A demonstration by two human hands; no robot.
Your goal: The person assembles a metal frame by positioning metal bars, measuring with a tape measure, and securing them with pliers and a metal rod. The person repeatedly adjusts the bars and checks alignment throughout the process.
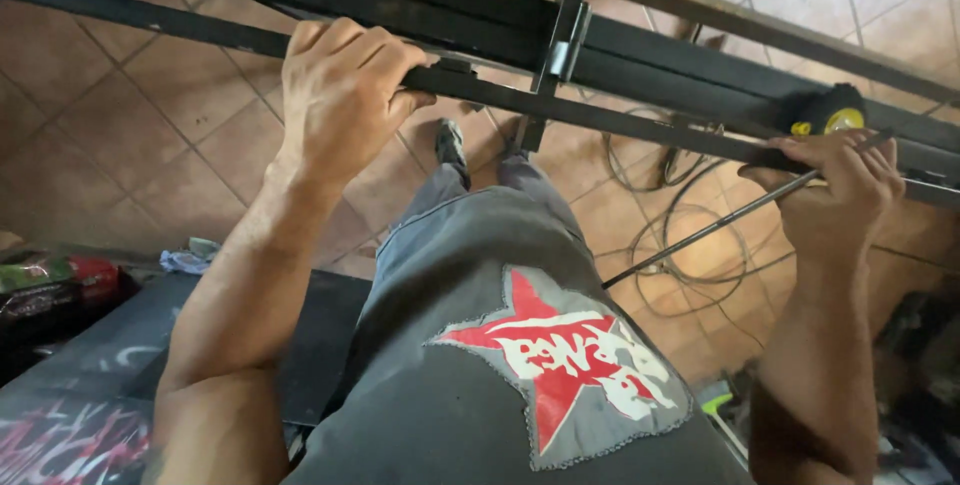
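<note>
Terracotta floor tiles (170,95) lie below a long black metal bar (600,117) slanting from upper left down to the right at chest height; I see my left hand (340,95) wrapped around it, my right hand (835,195) pinching a thin rod (700,230) just under it.

Glossy black metal bar (600,115), matt terracotta floor tiles (150,115)
</note>
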